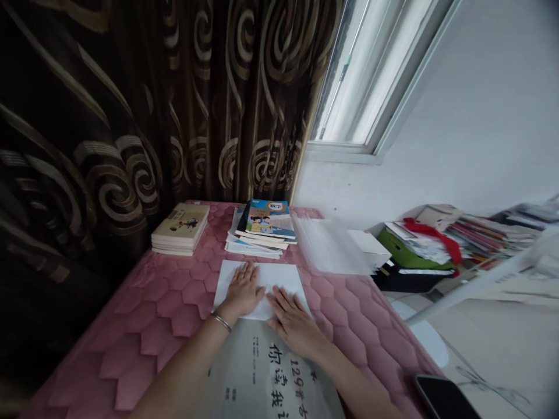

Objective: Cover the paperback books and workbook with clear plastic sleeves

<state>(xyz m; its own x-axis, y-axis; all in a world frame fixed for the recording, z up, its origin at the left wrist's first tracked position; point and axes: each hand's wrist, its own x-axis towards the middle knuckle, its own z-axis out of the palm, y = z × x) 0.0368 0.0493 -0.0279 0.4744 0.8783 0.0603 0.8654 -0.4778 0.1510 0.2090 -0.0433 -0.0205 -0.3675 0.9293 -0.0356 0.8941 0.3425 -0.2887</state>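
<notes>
On the pink table covering, a white sheet of paper (pixel 279 275) lies flat under both palms. My left hand (pixel 244 290) rests on its left half, fingers stretched out and pointing away from me. A bracelet circles that wrist. My right hand (pixel 294 319) lies flat across the paper's lower right edge, its fingers slightly spread. Directly below the paper is a greyish printed cover (pixel 244 355) with large Chinese characters running sideways. My forearms hide parts of it. Whether the white sheet and the cover are joined, I cannot tell.
Tan books (pixel 181 227) are stacked at the far left, and a mixed book stack (pixel 262 230) stands behind the paper. Clear plastic sleeves (pixel 334 247) lie right of it. A phone-like dark device (pixel 443 396) sits at the near right edge. Patterned curtains (pixel 209 116) hang behind.
</notes>
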